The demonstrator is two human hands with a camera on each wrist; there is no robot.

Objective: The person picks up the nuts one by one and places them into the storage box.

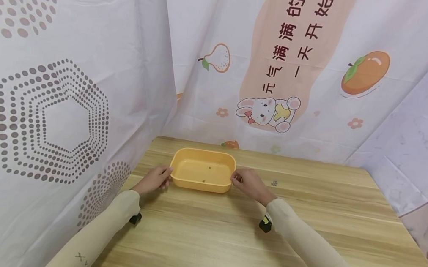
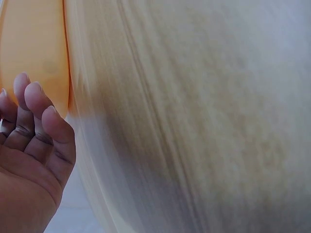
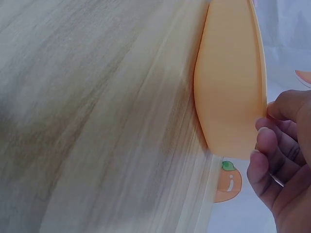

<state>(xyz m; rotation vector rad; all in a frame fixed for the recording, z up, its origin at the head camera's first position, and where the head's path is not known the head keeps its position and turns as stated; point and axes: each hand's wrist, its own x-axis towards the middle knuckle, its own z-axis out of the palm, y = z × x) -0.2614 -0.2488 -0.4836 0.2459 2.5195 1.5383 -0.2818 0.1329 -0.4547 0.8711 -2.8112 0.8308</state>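
A shallow yellow-orange plastic tray (image 1: 201, 186) with rounded corners sits flat on the wooden table, with two tiny dark bits visible inside. At its left end, my left hand (image 1: 155, 176) holds the rim between thumb and fingers. In the left wrist view, bent fingers (image 2: 36, 104) lie by the tray's wall (image 2: 39, 48), while the thumb is out of sight. My right hand (image 1: 251, 183) pinches the rim at the right end. The right wrist view shows this thumb and index finger at the edge of the tray (image 3: 231, 82), the other fingers (image 3: 272, 145) curled beneath.
Small greyish pieces (image 1: 274, 183) lie on the wooden table (image 1: 205, 234) to the right of the right hand. A patterned white curtain (image 1: 138, 80) hangs close along the left side. Behind the table's far edge hangs a printed cloth (image 1: 208, 107).
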